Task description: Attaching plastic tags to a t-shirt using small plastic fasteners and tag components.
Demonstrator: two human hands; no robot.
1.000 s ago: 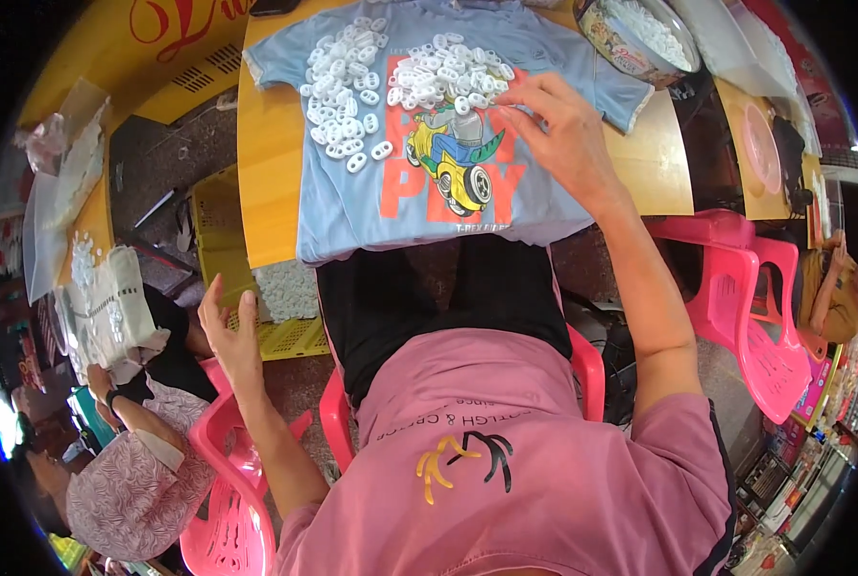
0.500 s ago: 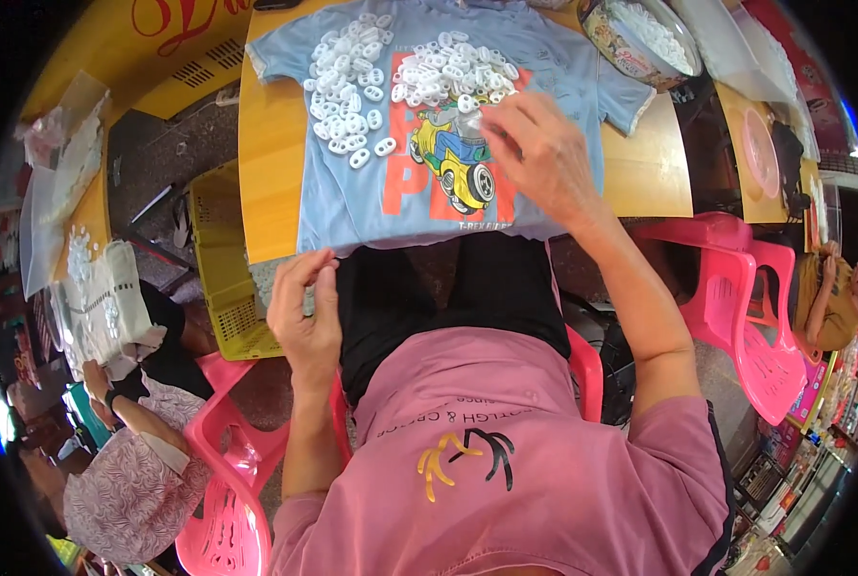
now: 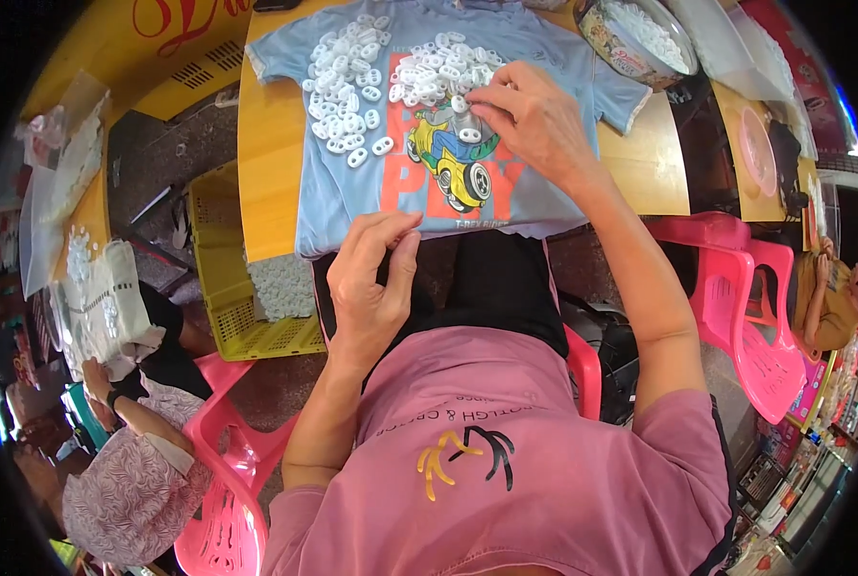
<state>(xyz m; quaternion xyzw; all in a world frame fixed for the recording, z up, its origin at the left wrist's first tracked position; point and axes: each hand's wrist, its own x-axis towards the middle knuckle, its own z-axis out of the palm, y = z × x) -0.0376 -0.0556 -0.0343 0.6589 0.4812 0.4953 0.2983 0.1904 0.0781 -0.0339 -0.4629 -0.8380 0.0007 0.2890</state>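
Observation:
Small white oval plastic pieces with two holes lie in two heaps on a light blue printed T-shirt. The left heap is strung out; the right heap is denser. My right hand reaches over the print with thumb and fingers pinched at a single white two-hole piece just below the right heap. Another loose piece lies under those fingers. My left hand hovers at the near edge of the T-shirt, its fingers curled and its thumb slightly apart; nothing shows between them.
A yellow crate below the table's left edge holds many white pieces. At the far right stands a round tub of white pieces. Pink chairs flank me. Another person works at the left.
My left hand has moved up and right from beside the crate to the shirt's near edge. My right hand has shifted slightly left, to a white piece below the heap.

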